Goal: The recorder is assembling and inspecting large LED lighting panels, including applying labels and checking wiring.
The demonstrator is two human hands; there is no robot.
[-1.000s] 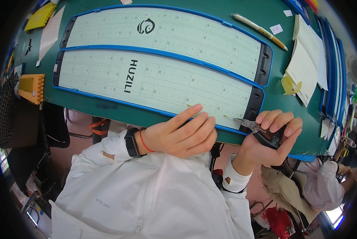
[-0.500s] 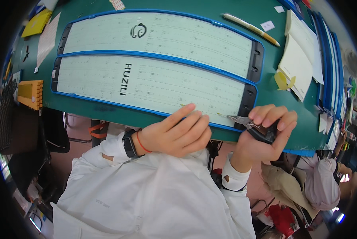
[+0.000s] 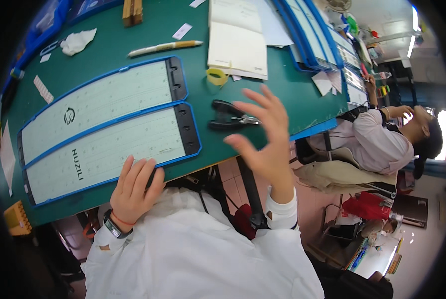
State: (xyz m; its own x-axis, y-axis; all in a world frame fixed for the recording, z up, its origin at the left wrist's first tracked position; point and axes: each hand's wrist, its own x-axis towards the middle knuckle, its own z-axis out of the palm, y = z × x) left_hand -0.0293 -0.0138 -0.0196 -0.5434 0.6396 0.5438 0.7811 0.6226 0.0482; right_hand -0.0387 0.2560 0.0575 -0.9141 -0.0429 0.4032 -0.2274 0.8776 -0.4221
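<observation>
My right hand (image 3: 267, 134) hovers over the front right of the green table, its fingers spread and nothing in them. Just left of it, black-handled pliers (image 3: 225, 115) with slim metal jaws lie on the table. My left hand (image 3: 135, 192) rests with fingers stretched out at the near edge of a long board (image 3: 118, 142) with a pale face, blue rim and black end pieces. Behind that board and alongside it lies a matching one (image 3: 123, 87). Any small piece under the left fingers is hidden.
Beyond the boards lies a white and gold pen (image 3: 165, 47). A yellow tape roll (image 3: 217, 76) sits by an open notebook (image 3: 238, 45). Blue-rimmed boards (image 3: 307, 35) are stacked at the right. A crumpled tissue (image 3: 78, 42) is at the far left. Another person (image 3: 372, 137) sits to the right.
My right hand has let go of the pliers, which now lie on the table, and its fingers have spread. My left hand has come down onto the board's near edge. The view has swung right.
</observation>
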